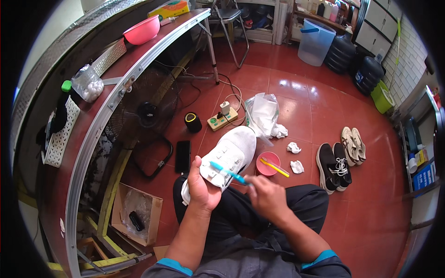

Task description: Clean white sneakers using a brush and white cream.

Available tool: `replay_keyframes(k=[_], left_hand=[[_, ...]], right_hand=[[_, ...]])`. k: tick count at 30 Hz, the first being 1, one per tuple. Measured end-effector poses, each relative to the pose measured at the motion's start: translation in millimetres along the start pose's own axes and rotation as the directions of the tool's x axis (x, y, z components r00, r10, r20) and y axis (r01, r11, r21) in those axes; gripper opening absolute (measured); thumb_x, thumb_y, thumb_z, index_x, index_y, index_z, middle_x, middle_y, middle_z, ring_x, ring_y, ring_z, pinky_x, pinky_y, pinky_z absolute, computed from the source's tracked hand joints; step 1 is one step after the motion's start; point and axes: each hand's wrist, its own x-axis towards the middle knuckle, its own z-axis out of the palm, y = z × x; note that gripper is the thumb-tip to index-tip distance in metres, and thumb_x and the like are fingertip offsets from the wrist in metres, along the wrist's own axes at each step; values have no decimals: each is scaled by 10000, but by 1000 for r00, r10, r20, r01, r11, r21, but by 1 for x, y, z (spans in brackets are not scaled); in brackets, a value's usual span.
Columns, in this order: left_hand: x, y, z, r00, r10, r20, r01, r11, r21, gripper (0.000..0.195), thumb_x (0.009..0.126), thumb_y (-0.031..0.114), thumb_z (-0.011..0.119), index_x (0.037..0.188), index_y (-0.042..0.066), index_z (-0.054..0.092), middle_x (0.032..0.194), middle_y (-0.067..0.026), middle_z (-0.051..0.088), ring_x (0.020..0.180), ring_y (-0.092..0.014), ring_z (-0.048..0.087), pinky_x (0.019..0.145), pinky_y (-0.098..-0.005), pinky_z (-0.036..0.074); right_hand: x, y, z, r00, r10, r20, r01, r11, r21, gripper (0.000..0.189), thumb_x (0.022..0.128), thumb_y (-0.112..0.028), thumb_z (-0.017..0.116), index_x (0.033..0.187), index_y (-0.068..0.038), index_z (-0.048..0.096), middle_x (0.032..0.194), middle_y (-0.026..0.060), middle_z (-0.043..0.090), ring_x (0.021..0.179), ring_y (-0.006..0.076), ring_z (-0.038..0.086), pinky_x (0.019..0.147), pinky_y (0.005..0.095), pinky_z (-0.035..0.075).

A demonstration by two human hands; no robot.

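My left hand (202,190) grips a white mesh sneaker (240,144) near its heel end, the toe pointing away from me. No laces show in the shoe's lace loops. In my right hand (267,197) is a blue toothbrush (227,171), its head against the upper by the tongue. Just beyond my knee, a small pink bowl (261,170) stands on the floor with a yellow toothbrush (276,168) lying across it. Crumpled white tissues (294,148) lie to the right of the bowl, and a plastic bag of tissues (262,111) sits behind the shoe.
Black sneakers (333,168) and beige shoes (353,146) stand at right. To the left are a phone (183,156), a black cylindrical speaker (193,122), a power strip (222,119) with cords, a standing fan (147,109) and a cardboard box (154,220). A metal-edged table (114,78) curves along the left.
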Motion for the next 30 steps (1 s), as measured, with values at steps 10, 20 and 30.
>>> replay_keyframes(k=[10, 20, 30], left_hand=[[2, 0, 1, 1000, 3, -21, -3, 1000, 4, 720, 936, 512, 445, 1324, -95, 449, 1324, -225, 533, 1215, -353, 519, 1066, -457, 363], [9, -5, 4, 999, 22, -27, -21, 999, 32, 746, 934, 541, 444, 1329, -93, 444, 1330, -223, 529, 1224, -350, 513, 1069, -457, 363], [5, -5, 2, 999, 3, -32, -2, 999, 41, 770, 937, 560, 423, 1341, -95, 426, 1342, -219, 518, 1231, -347, 508, 1068, -457, 363]], right_hand=[[4, 36, 1, 997, 47, -58, -45, 998, 43, 216, 859, -224, 641, 1071, -184, 634, 845, 60, 637, 648, 302, 649, 555, 422, 519], [-5, 22, 3, 999, -37, 4, 36, 984, 174, 178, 853, -153, 626, 1027, -130, 649, 873, 93, 673, 745, 326, 658, 600, 433, 520], [5, 50, 5, 984, 160, -73, -152, 983, 106, 198, 866, -231, 634, 1054, -171, 641, 830, 73, 646, 692, 328, 648, 571, 434, 518]])
